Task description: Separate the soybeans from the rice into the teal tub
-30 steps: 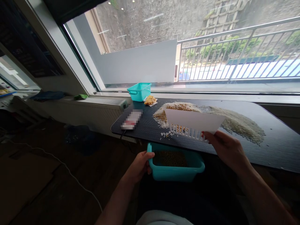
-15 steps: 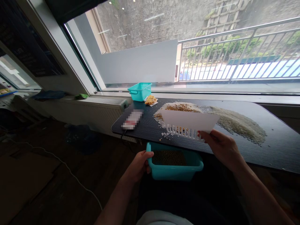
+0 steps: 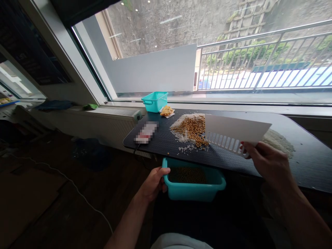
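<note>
My left hand (image 3: 155, 183) grips the left rim of a teal plastic bin (image 3: 194, 191), held just below the table's front edge. Small dark grains (image 3: 188, 174) lie inside this bin. In my right hand (image 3: 267, 162) is a white slotted card (image 3: 236, 129), pinched at its lower right corner and tilted above the table. Left of the card's slots, yellow-brown beans (image 3: 192, 128) are heaped over white rice-like grains (image 3: 178, 136). Behind my right hand, the card partly hides a second pale heap of grains (image 3: 281, 143).
A second teal bin (image 3: 155, 102) stands at the back left of the dark table (image 3: 160, 145), beside a crumpled yellowish item (image 3: 167, 111). A blurred-out device (image 3: 146, 132) with a cable lies near the left edge. A radiator (image 3: 116, 116) and window are behind.
My right hand has moved the white card to the right, uncovering the beans and now covering part of the right-hand heap. My left hand and the bin have hardly moved.
</note>
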The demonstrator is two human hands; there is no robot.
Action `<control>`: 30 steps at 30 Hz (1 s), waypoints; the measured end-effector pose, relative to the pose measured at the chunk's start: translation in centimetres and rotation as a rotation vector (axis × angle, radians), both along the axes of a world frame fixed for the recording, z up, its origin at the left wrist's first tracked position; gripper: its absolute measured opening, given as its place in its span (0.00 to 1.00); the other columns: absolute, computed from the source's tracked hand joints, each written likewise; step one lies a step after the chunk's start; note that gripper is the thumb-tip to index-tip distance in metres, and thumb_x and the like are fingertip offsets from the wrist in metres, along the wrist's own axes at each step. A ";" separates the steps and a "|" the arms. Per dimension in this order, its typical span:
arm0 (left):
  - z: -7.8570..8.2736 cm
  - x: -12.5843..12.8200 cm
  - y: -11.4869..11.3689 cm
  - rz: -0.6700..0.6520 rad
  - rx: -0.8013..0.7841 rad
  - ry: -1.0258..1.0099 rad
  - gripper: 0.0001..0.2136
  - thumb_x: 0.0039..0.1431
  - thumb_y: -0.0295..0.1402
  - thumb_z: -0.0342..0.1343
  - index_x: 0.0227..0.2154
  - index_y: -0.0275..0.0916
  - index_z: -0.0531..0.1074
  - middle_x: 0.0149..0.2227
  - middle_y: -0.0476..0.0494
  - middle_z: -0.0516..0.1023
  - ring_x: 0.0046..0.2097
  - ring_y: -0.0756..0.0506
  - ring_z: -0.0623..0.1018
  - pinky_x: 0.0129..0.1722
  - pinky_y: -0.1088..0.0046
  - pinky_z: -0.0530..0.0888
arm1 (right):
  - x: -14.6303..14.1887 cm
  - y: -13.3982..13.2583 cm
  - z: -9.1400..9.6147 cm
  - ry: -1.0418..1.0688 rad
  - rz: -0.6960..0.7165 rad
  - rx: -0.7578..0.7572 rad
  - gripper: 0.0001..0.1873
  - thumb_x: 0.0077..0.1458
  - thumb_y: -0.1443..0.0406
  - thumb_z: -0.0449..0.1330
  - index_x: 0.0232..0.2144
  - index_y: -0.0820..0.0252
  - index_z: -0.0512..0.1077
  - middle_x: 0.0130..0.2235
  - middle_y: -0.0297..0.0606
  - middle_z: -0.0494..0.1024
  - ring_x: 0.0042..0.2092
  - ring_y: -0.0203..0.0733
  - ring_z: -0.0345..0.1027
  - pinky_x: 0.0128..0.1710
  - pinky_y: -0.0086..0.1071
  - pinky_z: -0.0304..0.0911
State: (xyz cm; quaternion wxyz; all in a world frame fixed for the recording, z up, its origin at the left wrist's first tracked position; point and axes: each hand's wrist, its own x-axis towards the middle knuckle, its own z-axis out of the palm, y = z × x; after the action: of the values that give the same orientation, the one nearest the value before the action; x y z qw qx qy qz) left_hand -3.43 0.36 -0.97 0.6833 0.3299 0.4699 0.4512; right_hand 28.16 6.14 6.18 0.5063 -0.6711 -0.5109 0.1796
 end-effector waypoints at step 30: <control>0.5 1.6 0.4 0.009 -0.071 -0.021 0.18 0.40 0.44 0.64 0.15 0.39 0.62 0.11 0.56 0.61 0.13 0.54 0.62 0.14 0.78 0.59 | -1.4 -1.4 -2.5 -0.161 0.255 0.017 0.19 0.44 0.47 0.61 0.23 0.55 0.76 0.22 0.33 0.75 0.27 0.42 0.69 0.25 0.31 0.62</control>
State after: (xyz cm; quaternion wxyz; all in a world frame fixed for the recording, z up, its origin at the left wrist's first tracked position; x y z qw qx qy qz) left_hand -1.84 0.74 -0.42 0.6975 0.2983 0.4798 0.4409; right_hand 26.76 4.73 3.72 0.4423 -0.6087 -0.6325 0.1839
